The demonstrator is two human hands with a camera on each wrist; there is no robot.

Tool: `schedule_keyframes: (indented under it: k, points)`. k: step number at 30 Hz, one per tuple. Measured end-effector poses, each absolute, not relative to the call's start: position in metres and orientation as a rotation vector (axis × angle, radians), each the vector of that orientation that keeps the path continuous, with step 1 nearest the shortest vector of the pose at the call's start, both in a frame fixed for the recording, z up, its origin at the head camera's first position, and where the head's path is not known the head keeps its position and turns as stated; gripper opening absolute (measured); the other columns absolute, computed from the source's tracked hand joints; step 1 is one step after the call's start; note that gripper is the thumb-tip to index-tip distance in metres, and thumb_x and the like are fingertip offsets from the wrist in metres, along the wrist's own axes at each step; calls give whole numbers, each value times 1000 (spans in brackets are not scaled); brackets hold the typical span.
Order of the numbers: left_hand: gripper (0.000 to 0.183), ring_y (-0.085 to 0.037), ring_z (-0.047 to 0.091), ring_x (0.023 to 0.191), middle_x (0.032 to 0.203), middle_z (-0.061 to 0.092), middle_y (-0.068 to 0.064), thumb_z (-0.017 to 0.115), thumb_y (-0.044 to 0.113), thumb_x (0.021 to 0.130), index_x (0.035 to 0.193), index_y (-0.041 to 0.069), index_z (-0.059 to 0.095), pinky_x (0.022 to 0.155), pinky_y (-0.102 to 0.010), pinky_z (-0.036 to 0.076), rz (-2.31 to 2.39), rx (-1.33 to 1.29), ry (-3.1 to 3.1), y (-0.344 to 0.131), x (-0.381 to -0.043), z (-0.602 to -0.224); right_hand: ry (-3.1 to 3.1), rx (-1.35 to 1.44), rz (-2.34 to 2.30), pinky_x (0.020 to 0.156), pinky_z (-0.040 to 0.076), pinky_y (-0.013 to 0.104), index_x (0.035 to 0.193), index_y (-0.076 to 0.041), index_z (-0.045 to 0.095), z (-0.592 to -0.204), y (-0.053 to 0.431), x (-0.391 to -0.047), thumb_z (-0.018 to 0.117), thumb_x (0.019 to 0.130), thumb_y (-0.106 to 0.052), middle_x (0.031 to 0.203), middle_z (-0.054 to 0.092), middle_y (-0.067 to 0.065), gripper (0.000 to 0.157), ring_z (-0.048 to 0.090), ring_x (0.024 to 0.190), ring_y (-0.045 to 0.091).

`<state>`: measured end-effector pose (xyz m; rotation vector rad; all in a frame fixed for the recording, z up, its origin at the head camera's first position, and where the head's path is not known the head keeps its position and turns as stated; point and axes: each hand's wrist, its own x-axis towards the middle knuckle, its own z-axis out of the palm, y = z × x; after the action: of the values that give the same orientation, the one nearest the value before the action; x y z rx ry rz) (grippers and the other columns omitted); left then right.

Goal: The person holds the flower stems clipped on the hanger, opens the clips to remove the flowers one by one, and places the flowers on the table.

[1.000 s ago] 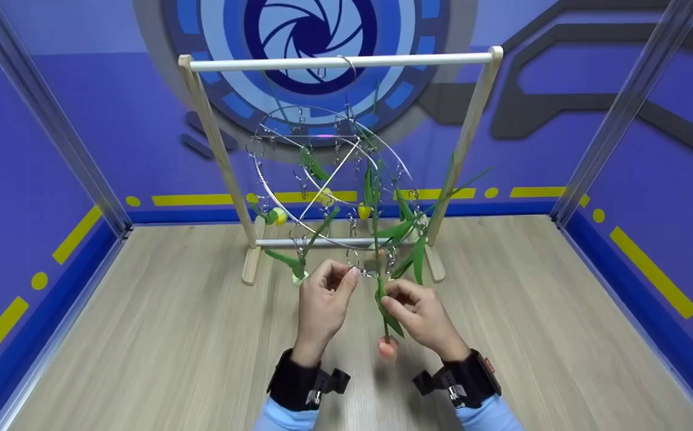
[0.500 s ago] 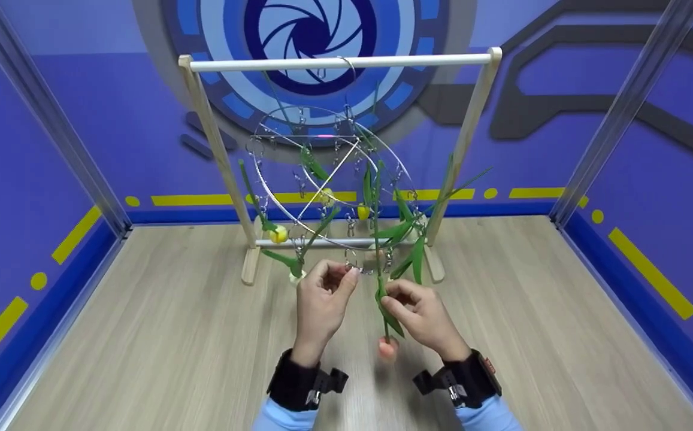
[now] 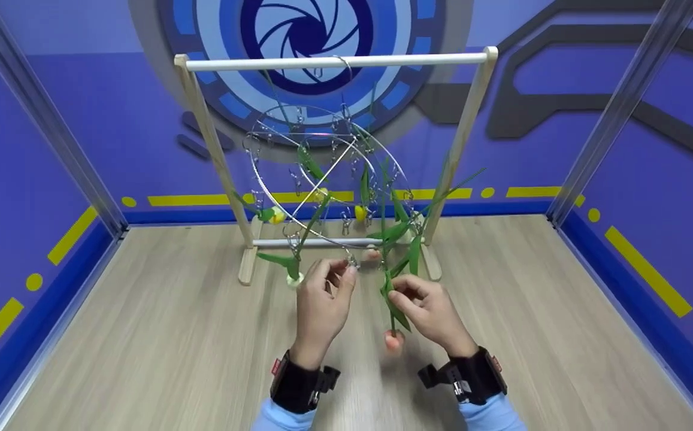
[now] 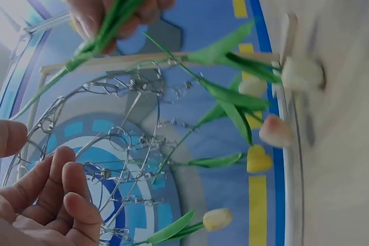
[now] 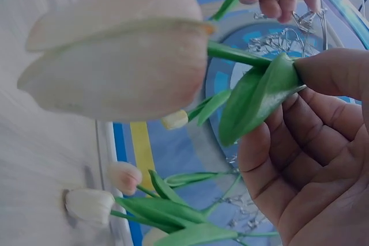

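A round metal clip hanger hangs by its hook from a rack, with artificial tulips clipped round it. At its front edge my left hand pinches a small metal clip between thumb and fingertips. To the right, my right hand pinches the leafy stem of a pink tulip held with its bloom down. In the right wrist view that tulip's bloom looks large, and my thumb presses on the stem by the leaf. Whether the stem's upper end touches the hanger I cannot tell.
The wooden rack with white bars stands at the back of the table. Other tulips hang from the hanger: a yellow one, a yellow-white one and a white one. Blue panels enclose the back and sides.
My right hand has moved slightly right with the pink tulip. The clip at my left fingertips has turned more upright. The yellow-white tulip at the left swings and the hanger shifts a little.
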<state>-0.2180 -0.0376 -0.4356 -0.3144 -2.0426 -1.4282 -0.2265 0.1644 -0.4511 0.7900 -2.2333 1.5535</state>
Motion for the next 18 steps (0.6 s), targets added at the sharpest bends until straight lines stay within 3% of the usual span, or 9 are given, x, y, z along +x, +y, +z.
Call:
schedule_keyframes:
  k: [9,18]
  points:
    - [25,-26,65,91,96,68,-10,67,23,100,108,-1,70,79,-41,53,-1117,-365,-2184,-40,-214,-443,-2304,655,1486,62,49,22,98,-7,75,-445,177,-227,70,94,1,82,69,-2,10,61,72,7]
    - [37,-32,67,105,108,70,-16,64,28,102,116,-6,69,91,-46,55,-1018,-372,-2287,-44,-207,-445,-2333,615,1288,58,49,25,99,-7,75,-440,192,-224,72,92,1,80,69,-7,11,62,72,6]
